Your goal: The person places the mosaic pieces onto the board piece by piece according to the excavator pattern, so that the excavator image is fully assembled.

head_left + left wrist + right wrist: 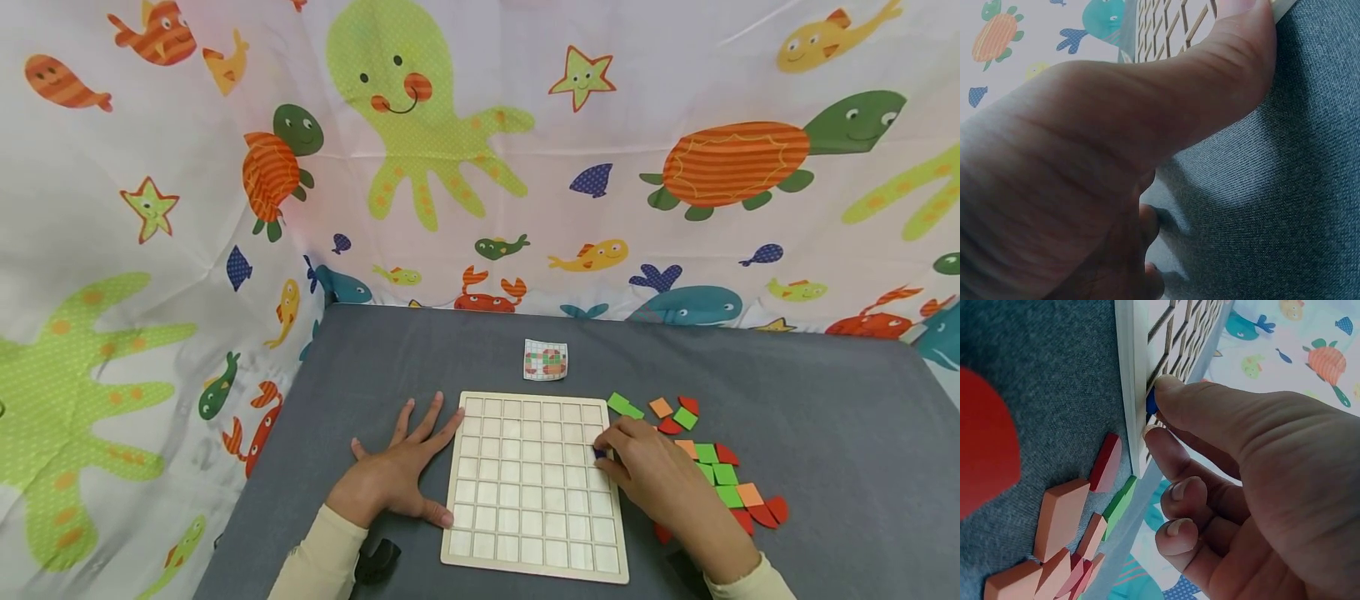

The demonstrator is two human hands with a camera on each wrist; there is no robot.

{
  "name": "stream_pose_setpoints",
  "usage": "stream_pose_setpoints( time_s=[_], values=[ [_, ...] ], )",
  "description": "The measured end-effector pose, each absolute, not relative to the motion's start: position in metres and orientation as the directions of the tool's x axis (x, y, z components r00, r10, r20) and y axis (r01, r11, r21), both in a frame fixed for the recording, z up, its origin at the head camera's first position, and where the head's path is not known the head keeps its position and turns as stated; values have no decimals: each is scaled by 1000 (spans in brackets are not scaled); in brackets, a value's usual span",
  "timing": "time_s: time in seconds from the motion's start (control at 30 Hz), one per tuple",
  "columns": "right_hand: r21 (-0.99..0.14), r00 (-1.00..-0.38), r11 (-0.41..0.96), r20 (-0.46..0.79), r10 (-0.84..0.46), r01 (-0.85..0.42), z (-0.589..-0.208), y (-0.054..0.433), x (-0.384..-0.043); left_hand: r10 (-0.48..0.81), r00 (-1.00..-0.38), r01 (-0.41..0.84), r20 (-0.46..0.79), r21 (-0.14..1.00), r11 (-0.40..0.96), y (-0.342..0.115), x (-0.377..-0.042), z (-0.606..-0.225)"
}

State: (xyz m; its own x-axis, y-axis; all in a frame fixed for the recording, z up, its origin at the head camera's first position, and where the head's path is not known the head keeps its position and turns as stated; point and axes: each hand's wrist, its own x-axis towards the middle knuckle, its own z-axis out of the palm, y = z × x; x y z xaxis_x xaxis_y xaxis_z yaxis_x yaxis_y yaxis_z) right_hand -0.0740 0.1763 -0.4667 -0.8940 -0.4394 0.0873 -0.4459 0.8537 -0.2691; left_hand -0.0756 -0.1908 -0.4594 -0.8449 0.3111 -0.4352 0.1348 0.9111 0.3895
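A pale wooden grid board point(510, 475) lies on the grey cloth, its square cells bare where they show. My left hand point(401, 475) is spread flat at its left side, with the thumb and a fingertip at the board's edge. Over the right-hand column, my right hand point(652, 471) pinches a small dark blue tile point(1151, 402) between thumb and index finger. The tile is down at a cell near the right rim, mostly covered by the fingertips. In the right wrist view the other fingers curl loosely beside the board.
Loose green tiles point(624, 406), orange tiles point(661, 407) and red rounded tiles point(778, 508) are scattered right of the board, partly under my right forearm. A small printed pattern card point(545, 360) lies beyond the board. A black strap point(377, 562) sits by my left wrist. A sea-animal curtain point(450, 167) hangs behind.
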Motion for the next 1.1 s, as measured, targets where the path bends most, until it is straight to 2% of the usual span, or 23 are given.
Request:
stream_pose_setpoints(
  time_s=[1.1],
  values=[
    [-270,-901,860,112,-419,-433,-460,187,-76,308,-841,130,-444,387,913,-191,-77,-459]
  ],
)
